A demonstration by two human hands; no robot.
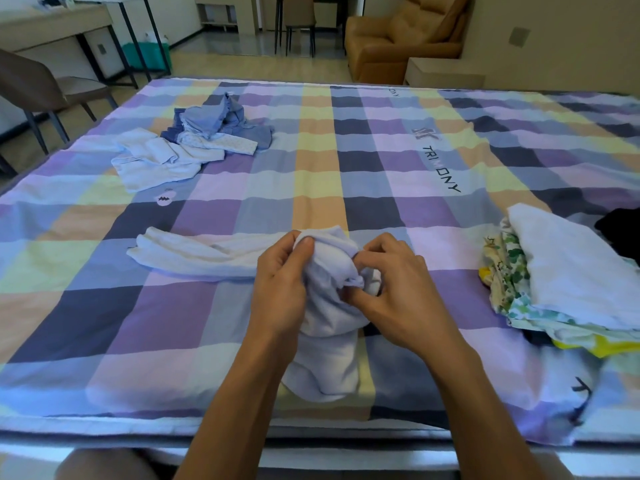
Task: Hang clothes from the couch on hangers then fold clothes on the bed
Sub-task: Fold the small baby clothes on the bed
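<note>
A white garment [325, 317] is bunched up over the near middle of the bed [374, 161], one long part trailing flat to the left. My left hand [280, 289] grips its upper left fold, thumb on top. My right hand [398, 289] pinches a fold on its right side with curled fingers. A loose heap of white and blue clothes [187, 143] lies at the far left of the bed. At the right edge sits a stack of folded clothes [561, 278], a white piece on top and green-patterned and yellow ones under it.
The bed wears a checked cover in purple, yellow and blue. Behind it stand a tan couch [398, 36], a small side table [443, 72], a desk with chairs, and a brown chair [38, 88] at the left. A dark item [620, 226] lies at the far right.
</note>
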